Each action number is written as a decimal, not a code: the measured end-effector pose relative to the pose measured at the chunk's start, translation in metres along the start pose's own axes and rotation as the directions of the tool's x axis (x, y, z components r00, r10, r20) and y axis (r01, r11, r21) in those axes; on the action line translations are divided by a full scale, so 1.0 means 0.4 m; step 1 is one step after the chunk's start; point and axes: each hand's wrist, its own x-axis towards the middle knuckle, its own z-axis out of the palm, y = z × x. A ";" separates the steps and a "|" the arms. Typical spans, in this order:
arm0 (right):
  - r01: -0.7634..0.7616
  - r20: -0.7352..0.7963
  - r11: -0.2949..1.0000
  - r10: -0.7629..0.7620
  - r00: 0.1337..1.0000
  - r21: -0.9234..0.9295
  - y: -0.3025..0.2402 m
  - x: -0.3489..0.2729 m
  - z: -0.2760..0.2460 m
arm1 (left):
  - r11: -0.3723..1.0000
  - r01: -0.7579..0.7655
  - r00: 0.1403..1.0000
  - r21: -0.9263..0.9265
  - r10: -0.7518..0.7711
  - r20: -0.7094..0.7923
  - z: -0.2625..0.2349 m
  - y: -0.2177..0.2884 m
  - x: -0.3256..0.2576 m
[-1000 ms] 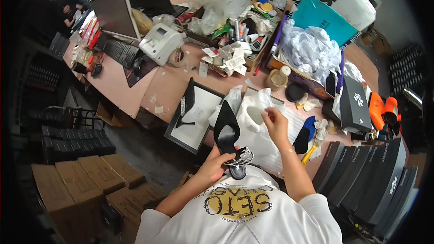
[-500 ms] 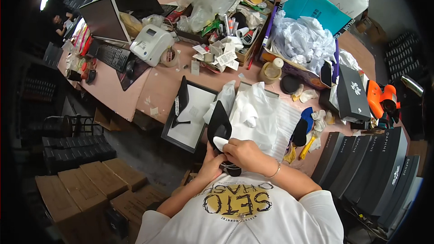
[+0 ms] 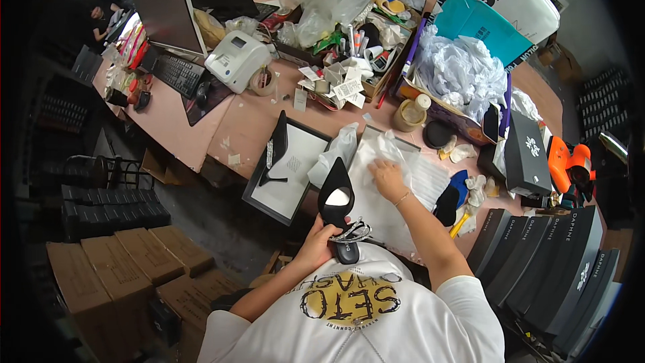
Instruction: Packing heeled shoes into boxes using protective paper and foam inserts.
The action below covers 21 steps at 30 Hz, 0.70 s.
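Note:
My left hand (image 3: 316, 240) grips a black pointed-toe shoe (image 3: 334, 173) around its side, toe pointing away from me. White paper stuffing (image 3: 338, 197) shows inside its toe, and a glittery strap (image 3: 357, 230) loops over the heel end. Out to the right, my right hand (image 3: 388, 180) has its fingers curled down onto white tissue paper (image 3: 366, 205); what lies under the palm is hidden. The matching black heeled shoe (image 3: 277, 144) rests on its side in an open shoebox part (image 3: 299, 191) lined with white paper, left of the held shoe.
Dark shoeboxes (image 3: 537, 249) stand in a row at right. Behind the tissue are a jar (image 3: 408, 117), a box of crumpled white paper (image 3: 463, 70) and a tray of tags (image 3: 342, 84). A label printer (image 3: 236, 59), keyboard (image 3: 176, 75) and monitor (image 3: 170, 20) occupy the left side. Cartons (image 3: 87, 269) sit lower left.
My right hand has left the shoe and reached forward right onto the tissue, covering a crumpled lump there. The white stuffing now sits inside the toe. My left hand still holds the shoe.

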 end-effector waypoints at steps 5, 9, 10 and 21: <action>0.095 -0.178 0.837 0.003 0.984 0.538 -0.129 -0.016 -0.211 | 0.999 -0.050 0.998 -0.016 0.049 -0.048 -0.019 -0.009 0.019; 0.085 -0.041 0.897 -0.075 0.996 0.433 -0.218 -0.028 -0.213 | 0.997 -0.068 0.997 0.048 0.066 0.041 0.001 -0.037 0.034; 0.081 -0.113 0.910 -0.038 0.993 0.407 -0.225 -0.010 -0.196 | 0.995 -0.081 0.995 0.063 0.077 0.067 0.005 -0.053 0.033; -0.306 0.292 0.925 0.235 0.927 0.225 -0.066 -0.043 -0.083 | 0.998 -0.047 0.997 0.037 0.049 -0.057 -0.006 -0.013 0.026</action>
